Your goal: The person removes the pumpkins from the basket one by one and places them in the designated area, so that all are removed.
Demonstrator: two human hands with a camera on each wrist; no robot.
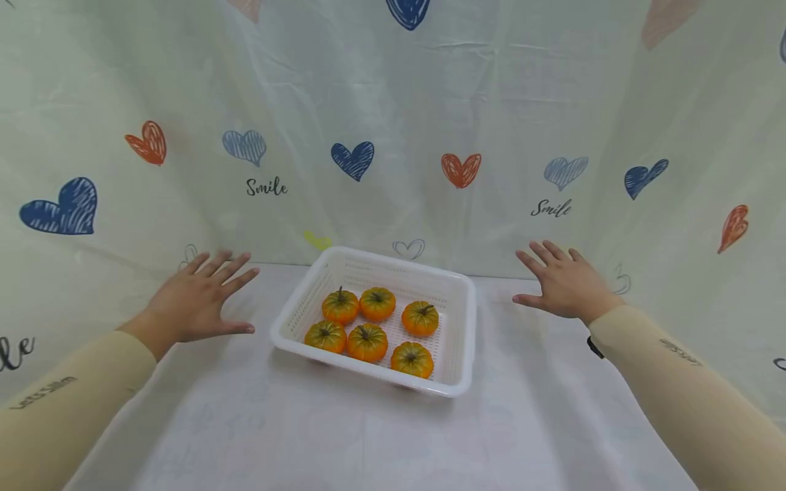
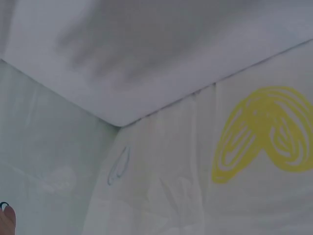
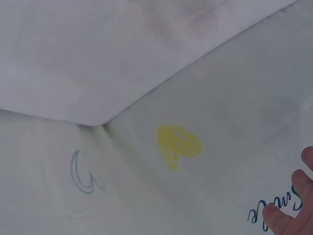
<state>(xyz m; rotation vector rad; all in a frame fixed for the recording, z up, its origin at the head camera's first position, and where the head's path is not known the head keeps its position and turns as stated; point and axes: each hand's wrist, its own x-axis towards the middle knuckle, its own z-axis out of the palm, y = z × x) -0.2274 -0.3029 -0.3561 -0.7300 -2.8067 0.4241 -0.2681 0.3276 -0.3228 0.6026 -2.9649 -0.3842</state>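
Observation:
In the head view a white plastic basket sits at a slant on the table, with several small orange and green pumpkins inside it. To the basket's left, the left hand is held with fingers spread and touches nothing. The right hand is likewise spread, apart from the basket on its right side. Only a fingertip shows at the edge of the left wrist view. A few fingers of the right hand enter the right wrist view at its lower right corner.
A white cloth covers the table. Behind and beside it hangs a pale curtain printed with hearts and the word "Smile". The table's far edge meets this curtain just behind the basket.

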